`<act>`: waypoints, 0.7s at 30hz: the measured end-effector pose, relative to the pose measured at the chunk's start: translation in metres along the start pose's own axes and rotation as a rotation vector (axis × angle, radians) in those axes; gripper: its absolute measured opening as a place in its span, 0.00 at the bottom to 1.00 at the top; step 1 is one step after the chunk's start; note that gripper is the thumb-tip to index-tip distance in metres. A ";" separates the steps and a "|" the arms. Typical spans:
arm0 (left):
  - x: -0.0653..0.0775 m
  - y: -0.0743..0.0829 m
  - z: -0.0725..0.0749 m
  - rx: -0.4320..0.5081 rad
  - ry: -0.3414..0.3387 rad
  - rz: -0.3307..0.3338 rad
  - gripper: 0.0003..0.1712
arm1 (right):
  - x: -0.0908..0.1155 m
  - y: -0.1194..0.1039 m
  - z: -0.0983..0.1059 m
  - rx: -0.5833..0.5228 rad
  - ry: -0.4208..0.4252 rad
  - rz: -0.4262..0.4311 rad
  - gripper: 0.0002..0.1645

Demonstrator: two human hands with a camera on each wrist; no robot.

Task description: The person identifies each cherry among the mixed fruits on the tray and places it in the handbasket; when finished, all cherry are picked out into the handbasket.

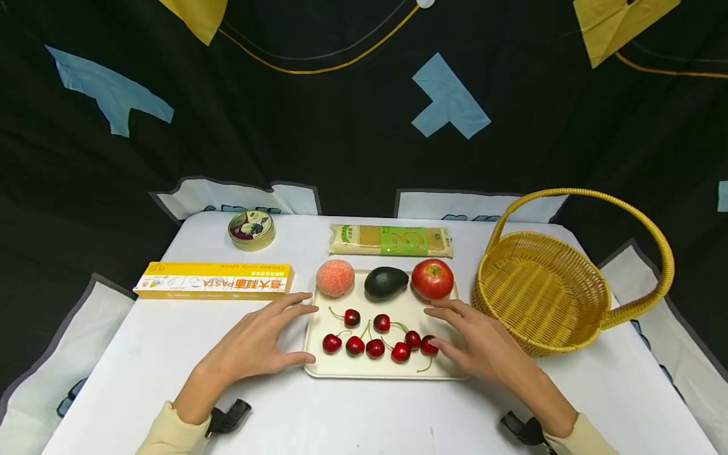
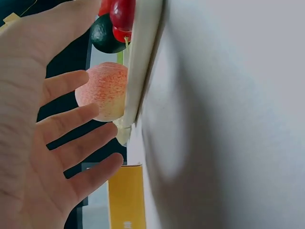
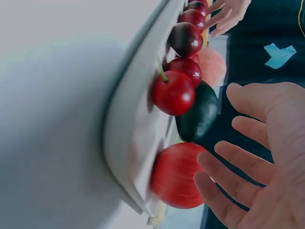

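Loosely spread left hand, relaxed right hand, cherries on pale tray between

Left hand: fingers spread, fairly straight
Tray: pale, raised rim
Peach: partly behind the fingertips
Avocado: dark, past the peach
Cherries: glossy red, partly hiding the avocado
Box: yellow, near the little finger
Table: white, shadowed beside the tray

black cloth bearing blue patches and yellow patches hangs behind a white-topped table.
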State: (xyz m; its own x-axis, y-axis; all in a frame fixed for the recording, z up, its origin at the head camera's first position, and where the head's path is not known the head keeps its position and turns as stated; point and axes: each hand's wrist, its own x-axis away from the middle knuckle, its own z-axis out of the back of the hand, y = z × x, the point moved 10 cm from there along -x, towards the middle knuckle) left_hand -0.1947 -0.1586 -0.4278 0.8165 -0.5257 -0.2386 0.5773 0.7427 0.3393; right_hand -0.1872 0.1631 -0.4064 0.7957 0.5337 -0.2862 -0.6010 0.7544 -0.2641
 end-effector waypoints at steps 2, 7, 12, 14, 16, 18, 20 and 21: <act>0.000 -0.002 -0.005 0.021 -0.025 0.002 0.47 | 0.001 0.001 -0.005 -0.009 -0.008 0.005 0.29; 0.000 -0.006 -0.015 0.023 -0.063 -0.014 0.43 | 0.002 0.004 -0.018 -0.058 -0.057 -0.005 0.22; 0.001 -0.007 -0.019 0.020 -0.056 -0.036 0.36 | 0.003 0.007 -0.028 -0.103 -0.102 -0.025 0.15; 0.001 -0.009 -0.020 0.024 -0.068 -0.026 0.33 | 0.003 0.006 -0.030 -0.129 -0.116 -0.028 0.13; 0.002 -0.010 -0.021 0.024 -0.079 -0.009 0.32 | 0.003 0.005 -0.031 -0.148 -0.126 -0.026 0.12; 0.003 -0.011 -0.022 0.023 -0.085 0.001 0.32 | 0.004 0.004 -0.033 -0.159 -0.131 -0.027 0.11; 0.003 -0.012 -0.021 0.017 -0.085 0.005 0.32 | 0.004 0.003 -0.034 -0.158 -0.131 -0.029 0.12; 0.003 -0.012 -0.020 0.015 -0.080 0.004 0.31 | 0.004 0.003 -0.035 -0.157 -0.130 -0.029 0.12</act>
State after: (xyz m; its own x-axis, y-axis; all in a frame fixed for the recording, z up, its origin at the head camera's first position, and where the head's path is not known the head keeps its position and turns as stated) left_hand -0.1986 -0.1607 -0.4510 0.8156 -0.5550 -0.1636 0.5737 0.7387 0.3538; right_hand -0.1880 0.1542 -0.4402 0.8099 0.5649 -0.1580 -0.5738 0.7068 -0.4138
